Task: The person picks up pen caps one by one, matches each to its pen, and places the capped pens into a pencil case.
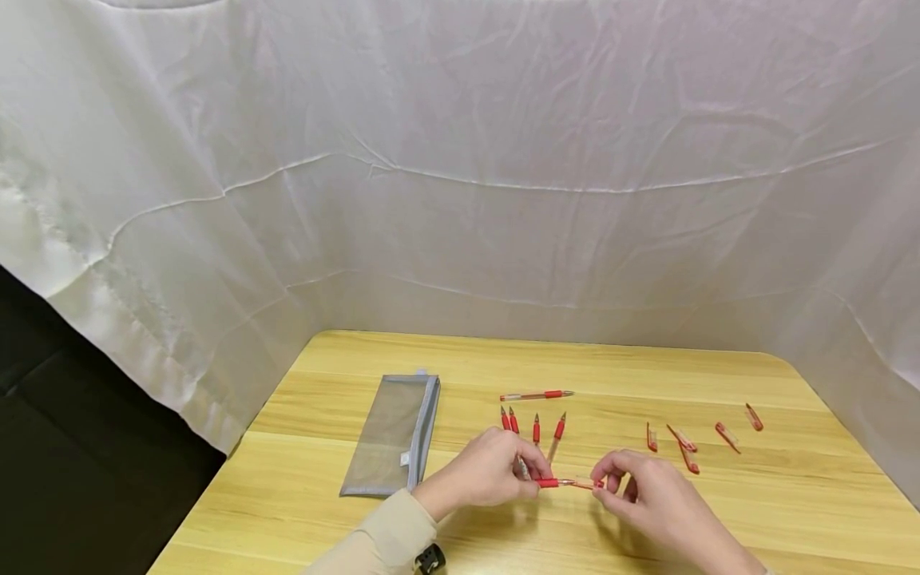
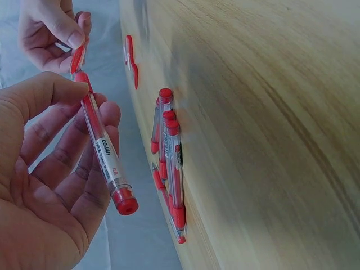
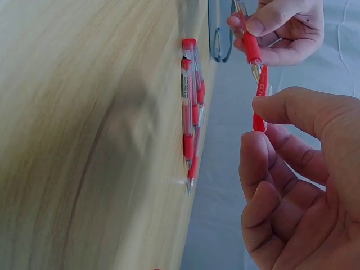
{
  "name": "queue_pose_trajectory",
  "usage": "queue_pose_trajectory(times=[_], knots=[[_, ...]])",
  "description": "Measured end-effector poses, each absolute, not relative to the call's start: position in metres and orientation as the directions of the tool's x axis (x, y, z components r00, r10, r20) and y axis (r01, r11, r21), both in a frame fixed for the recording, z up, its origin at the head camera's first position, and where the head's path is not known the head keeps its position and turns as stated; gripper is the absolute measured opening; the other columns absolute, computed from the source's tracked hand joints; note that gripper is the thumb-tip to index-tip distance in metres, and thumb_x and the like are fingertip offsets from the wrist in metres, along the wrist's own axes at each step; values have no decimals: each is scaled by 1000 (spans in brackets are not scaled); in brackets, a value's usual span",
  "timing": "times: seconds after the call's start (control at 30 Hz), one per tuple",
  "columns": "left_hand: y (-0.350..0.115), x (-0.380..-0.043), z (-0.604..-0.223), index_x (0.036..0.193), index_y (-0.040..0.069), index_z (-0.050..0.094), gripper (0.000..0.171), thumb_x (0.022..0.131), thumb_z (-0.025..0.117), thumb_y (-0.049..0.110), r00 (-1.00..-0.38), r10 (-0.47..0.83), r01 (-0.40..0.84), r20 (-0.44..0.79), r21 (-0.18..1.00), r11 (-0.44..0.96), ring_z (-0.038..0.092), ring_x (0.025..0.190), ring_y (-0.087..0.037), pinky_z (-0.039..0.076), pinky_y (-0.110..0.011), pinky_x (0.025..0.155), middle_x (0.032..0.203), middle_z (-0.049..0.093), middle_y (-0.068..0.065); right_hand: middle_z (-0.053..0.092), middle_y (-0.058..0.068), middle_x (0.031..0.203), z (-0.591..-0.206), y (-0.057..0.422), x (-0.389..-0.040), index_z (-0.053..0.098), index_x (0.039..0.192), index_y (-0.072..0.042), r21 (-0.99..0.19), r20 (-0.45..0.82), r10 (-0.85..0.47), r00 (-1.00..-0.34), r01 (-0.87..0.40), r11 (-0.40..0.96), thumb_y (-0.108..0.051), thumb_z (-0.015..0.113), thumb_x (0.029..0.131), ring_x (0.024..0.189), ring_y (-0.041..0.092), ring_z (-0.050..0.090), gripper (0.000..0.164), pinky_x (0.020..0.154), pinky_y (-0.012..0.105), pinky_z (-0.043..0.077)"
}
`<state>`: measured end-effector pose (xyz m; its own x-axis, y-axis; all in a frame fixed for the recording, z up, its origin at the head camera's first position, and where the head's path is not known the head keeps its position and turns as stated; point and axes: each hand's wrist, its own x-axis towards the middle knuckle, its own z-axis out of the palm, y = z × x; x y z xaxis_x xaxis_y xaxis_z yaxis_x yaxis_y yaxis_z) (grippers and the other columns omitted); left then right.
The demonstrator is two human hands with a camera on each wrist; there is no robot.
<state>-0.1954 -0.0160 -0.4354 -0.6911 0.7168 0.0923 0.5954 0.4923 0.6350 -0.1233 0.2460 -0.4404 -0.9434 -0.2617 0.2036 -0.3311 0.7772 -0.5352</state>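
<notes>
Pen pinched in left fingers, nib at cap pinched by right fingers; slight misalignment between them could make nib skid off cap, perhaps inking right fingers.

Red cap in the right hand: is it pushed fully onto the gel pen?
No, in the right wrist view the gel pen shows its metal tip exposed outside the red cap.

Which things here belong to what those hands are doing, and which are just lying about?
Belong to the job:
- red Deli gel pen in the left hand
- red cap in the right hand
- probably the uncapped pens and loose caps

Apparently just lying about:
- gray mesh pouch, in neither hand
</notes>
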Motion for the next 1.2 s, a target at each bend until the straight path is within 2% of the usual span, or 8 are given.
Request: queue_pose_trajectory(times=[0.53, 0.87, 1.07, 1.2], knots=[[-18, -198, -438, 97, 21, 85, 19, 91, 80, 4, -641, 762, 633, 92, 624, 457, 61, 70, 12, 51, -10, 68, 88, 79, 17, 59, -23, 82, -440, 248, -124, 72, 95, -29, -514, 252, -299, -920, -389, 764, -16, 85, 91, 66, -8, 50, 18, 57, 19, 45], [-19, -197, -439, 106, 22, 84, 18, 94, 80, 9, -626, 776, 623, 72, 645, 442, 65, 77, 12, 54, -10, 72, 101, 81, 15, 58, -24, 82, -442, 246, -125, 72, 93, -30, -514, 311, -324, -894, -445, 734, -16, 86, 90, 65, -10, 50, 21, 56, 19, 45], [-18, -196, -440, 106, 15, 84, 12, 95, 82, 11, -640, 765, 583, 68, 692, 426, 64, 74, 12, 55, -10, 72, 94, 81, 10, 60, -22, 83, -442, 247, -126, 71, 93, -30, -536, 274, -322, -906, -422, 731, -16, 85, 92, 66, -9, 51, 19, 57, 19, 47], [-17, -196, -441, 105, 13, 85, 10, 95, 83, 14, -651, 757, 565, 65, 707, 425, 64, 74, 12, 56, -10, 71, 96, 81, 8, 62, -19, 84, -441, 248, -126, 71, 95, -29, -582, 222, -307, -926, -378, 720, -19, 83, 94, 63, -7, 52, 16, 56, 20, 47]])
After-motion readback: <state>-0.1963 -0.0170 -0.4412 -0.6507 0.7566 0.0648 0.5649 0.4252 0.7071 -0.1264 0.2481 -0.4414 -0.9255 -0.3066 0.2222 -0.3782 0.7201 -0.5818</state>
